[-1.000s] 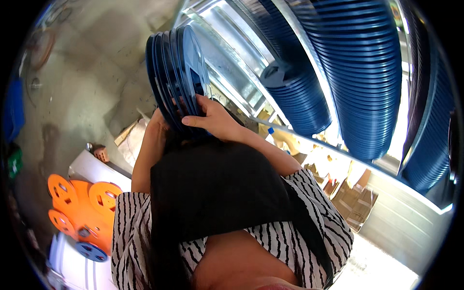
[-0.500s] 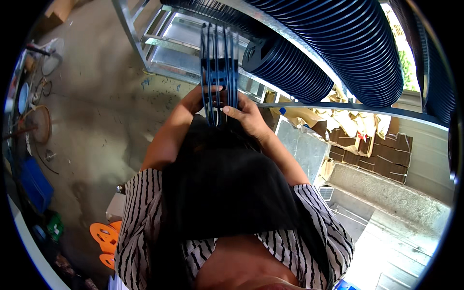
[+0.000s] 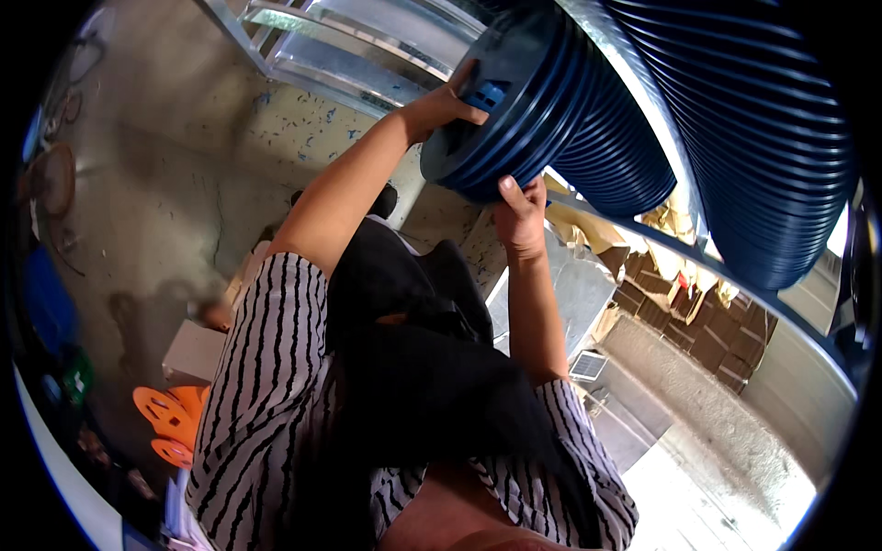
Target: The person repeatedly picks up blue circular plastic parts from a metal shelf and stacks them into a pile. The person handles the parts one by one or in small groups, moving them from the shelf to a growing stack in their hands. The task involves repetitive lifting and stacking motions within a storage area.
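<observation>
Several dark blue plastic discs (image 3: 508,57) with cut-outs in the middle are held between my two hands. They stand on edge, tilted, right at the near end of a long row of like discs (image 3: 625,151). My left hand (image 3: 441,106) grips the face of the front disc near its central cut-out, its fingertips partly hidden there. Lower down, my right hand (image 3: 522,213) is closed at the bottom rim, thumb up against the edges. Whether the held discs touch the row behind, I cannot tell.
A metal rack (image 3: 657,92) carries the row, and a bigger row of ribbed dark blue discs (image 3: 753,138) lies to its right. Metal shelf frames (image 3: 358,55) stand at the far side. Flattened cardboard (image 3: 726,335) lies right; orange discs (image 3: 170,413) are at the lower left.
Both hands have carried the discs up and right, from in front of my body to the end of the row on the rack. The discs have turned from edge-on to show a face.
</observation>
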`<state>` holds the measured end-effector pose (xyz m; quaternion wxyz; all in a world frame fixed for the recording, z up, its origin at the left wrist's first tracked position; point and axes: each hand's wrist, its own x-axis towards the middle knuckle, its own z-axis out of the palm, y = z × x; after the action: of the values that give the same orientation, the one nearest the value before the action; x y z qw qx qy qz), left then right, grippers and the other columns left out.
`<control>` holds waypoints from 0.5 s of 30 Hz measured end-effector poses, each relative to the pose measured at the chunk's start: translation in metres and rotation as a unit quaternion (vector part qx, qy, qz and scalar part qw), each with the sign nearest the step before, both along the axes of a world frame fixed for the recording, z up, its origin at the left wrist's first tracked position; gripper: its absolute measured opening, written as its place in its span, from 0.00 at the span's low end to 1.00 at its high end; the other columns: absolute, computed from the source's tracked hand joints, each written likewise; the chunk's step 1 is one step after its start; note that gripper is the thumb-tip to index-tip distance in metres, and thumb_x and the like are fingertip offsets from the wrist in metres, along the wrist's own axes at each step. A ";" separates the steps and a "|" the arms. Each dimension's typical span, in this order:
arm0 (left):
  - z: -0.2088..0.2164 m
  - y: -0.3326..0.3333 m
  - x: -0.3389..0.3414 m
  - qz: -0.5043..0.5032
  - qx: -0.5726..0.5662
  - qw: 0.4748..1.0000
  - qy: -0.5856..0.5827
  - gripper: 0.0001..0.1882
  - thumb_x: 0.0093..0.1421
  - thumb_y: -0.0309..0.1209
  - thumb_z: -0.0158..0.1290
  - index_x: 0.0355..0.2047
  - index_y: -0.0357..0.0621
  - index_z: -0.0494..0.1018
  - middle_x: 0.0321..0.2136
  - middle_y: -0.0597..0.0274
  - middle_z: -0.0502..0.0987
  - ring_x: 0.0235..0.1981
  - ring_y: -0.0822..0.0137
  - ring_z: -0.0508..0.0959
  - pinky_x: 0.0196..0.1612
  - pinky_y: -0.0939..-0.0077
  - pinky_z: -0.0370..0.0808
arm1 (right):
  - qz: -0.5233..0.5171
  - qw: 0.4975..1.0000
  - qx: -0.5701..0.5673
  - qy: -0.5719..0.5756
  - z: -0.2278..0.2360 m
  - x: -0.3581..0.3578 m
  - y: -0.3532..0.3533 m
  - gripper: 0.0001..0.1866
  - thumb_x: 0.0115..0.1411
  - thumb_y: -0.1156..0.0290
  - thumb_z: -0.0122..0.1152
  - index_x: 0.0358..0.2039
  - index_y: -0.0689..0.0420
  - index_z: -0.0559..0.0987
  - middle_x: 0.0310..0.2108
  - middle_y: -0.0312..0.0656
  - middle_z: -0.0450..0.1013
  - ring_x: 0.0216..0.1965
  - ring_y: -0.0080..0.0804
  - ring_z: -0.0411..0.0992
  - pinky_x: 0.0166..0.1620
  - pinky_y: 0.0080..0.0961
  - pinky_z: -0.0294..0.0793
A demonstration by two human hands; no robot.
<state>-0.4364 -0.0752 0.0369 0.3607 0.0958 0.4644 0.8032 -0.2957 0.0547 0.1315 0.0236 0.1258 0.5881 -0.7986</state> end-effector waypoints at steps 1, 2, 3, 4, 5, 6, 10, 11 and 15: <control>-0.009 0.007 -0.001 0.006 -0.015 1.000 0.022 0.61 0.41 0.37 0.66 0.69 0.54 0.37 0.55 0.54 0.68 0.56 0.61 0.68 0.59 0.68 0.61 | -0.007 1.000 -0.014 -0.006 -0.009 0.002 0.007 0.32 0.52 0.66 0.66 0.54 0.63 0.66 0.51 0.43 0.69 0.54 0.36 0.66 0.59 0.34 0.60; -0.018 0.014 -0.001 0.022 -0.046 0.998 0.045 0.61 0.40 0.37 0.66 0.69 0.53 0.37 0.60 0.50 0.61 0.60 0.57 0.63 0.61 0.67 0.58 | -0.018 1.000 -0.018 -0.006 -0.015 0.005 0.012 0.32 0.52 0.66 0.66 0.55 0.62 0.66 0.52 0.43 0.68 0.54 0.37 0.66 0.60 0.36 0.59; -0.016 0.019 0.000 0.004 -0.062 0.997 0.036 0.61 0.40 0.35 0.65 0.69 0.52 0.37 0.63 0.46 0.56 0.62 0.54 0.59 0.62 0.66 0.56 | -0.035 0.999 -0.019 -0.007 -0.017 0.009 0.017 0.33 0.52 0.66 0.67 0.56 0.62 0.65 0.53 0.43 0.68 0.55 0.38 0.65 0.61 0.38 0.58; -0.007 0.020 0.001 -0.002 -0.065 0.997 0.031 0.61 0.40 0.35 0.65 0.69 0.53 0.37 0.62 0.47 0.57 0.62 0.54 0.59 0.62 0.65 0.55 | -0.024 0.999 -0.046 -0.007 -0.018 0.010 0.022 0.34 0.51 0.66 0.67 0.57 0.60 0.64 0.55 0.44 0.66 0.56 0.40 0.64 0.62 0.40 0.57; -0.002 0.021 0.003 -0.008 -0.067 0.997 0.026 0.61 0.40 0.34 0.65 0.69 0.53 0.37 0.62 0.47 0.57 0.62 0.53 0.59 0.63 0.64 0.54 | -0.033 0.999 -0.037 -0.007 -0.021 0.014 0.025 0.35 0.51 0.66 0.67 0.57 0.60 0.64 0.55 0.45 0.66 0.56 0.40 0.64 0.62 0.40 0.58; -0.002 0.023 0.002 -0.004 -0.068 0.997 0.025 0.61 0.39 0.33 0.65 0.69 0.54 0.37 0.62 0.47 0.57 0.62 0.53 0.59 0.63 0.64 0.54 | -0.041 0.999 -0.028 -0.004 -0.023 0.016 0.029 0.35 0.51 0.66 0.68 0.57 0.60 0.63 0.55 0.45 0.66 0.57 0.40 0.64 0.62 0.40 0.58; -0.005 0.034 -0.010 0.002 -0.073 0.997 0.029 0.61 0.39 0.32 0.64 0.69 0.56 0.38 0.62 0.49 0.59 0.62 0.51 0.59 0.63 0.63 0.54 | -0.038 0.999 -0.031 0.000 -0.020 0.001 0.036 0.37 0.49 0.65 0.70 0.57 0.59 0.64 0.55 0.41 0.67 0.57 0.37 0.63 0.62 0.36 0.54; -0.005 0.038 -0.017 0.002 -0.075 0.997 0.031 0.61 0.39 0.32 0.65 0.69 0.57 0.38 0.62 0.49 0.59 0.62 0.51 0.59 0.63 0.62 0.54 | -0.041 0.999 -0.033 0.001 -0.017 -0.005 0.036 0.37 0.49 0.64 0.71 0.57 0.58 0.64 0.55 0.39 0.67 0.57 0.35 0.62 0.62 0.34 0.53; 0.006 0.045 -0.043 -0.006 -0.071 0.997 0.034 0.60 0.39 0.32 0.64 0.69 0.59 0.40 0.62 0.49 0.58 0.62 0.49 0.59 0.63 0.60 0.55 | -0.034 0.999 -0.023 0.028 -0.008 -0.031 0.033 0.37 0.49 0.64 0.70 0.57 0.58 0.63 0.54 0.39 0.67 0.57 0.35 0.62 0.62 0.35 0.53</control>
<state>-0.4794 -0.0307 0.0427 0.3554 0.1001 0.5320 0.7620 -0.3269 0.0880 0.1233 -0.0170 0.1224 0.5655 -0.8155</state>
